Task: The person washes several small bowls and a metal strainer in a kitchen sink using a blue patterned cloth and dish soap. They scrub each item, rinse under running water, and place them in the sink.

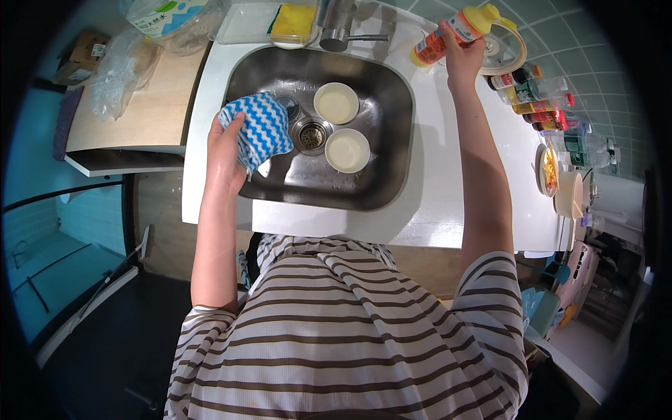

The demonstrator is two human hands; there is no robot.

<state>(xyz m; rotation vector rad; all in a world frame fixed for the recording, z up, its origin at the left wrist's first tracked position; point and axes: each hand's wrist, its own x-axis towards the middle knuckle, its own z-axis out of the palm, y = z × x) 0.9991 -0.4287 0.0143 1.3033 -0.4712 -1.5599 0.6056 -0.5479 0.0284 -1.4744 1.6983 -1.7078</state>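
My left hand (226, 142) grips a blue and white wavy-striped cloth (262, 128) over the left side of the steel sink (388, 178). With my right hand (463, 55) I hold a plastic bottle (428, 48) with a yellow cap and orange-red label above the counter, right of the sink. Two white bowls (336, 103) (347, 150) rest in the sink, right of the drain strainer (312, 135), and each seems to hold some pale liquid. Something white partly shows under the cloth.
A faucet (336, 31) stands behind the sink, beside a yellow sponge (293, 22) in a clear tray (242, 23). A glass lid (506, 50) lies behind my right hand. Several bottles (535, 92) line the tiled wall, near a plate of food (548, 170) and a pot (568, 194).
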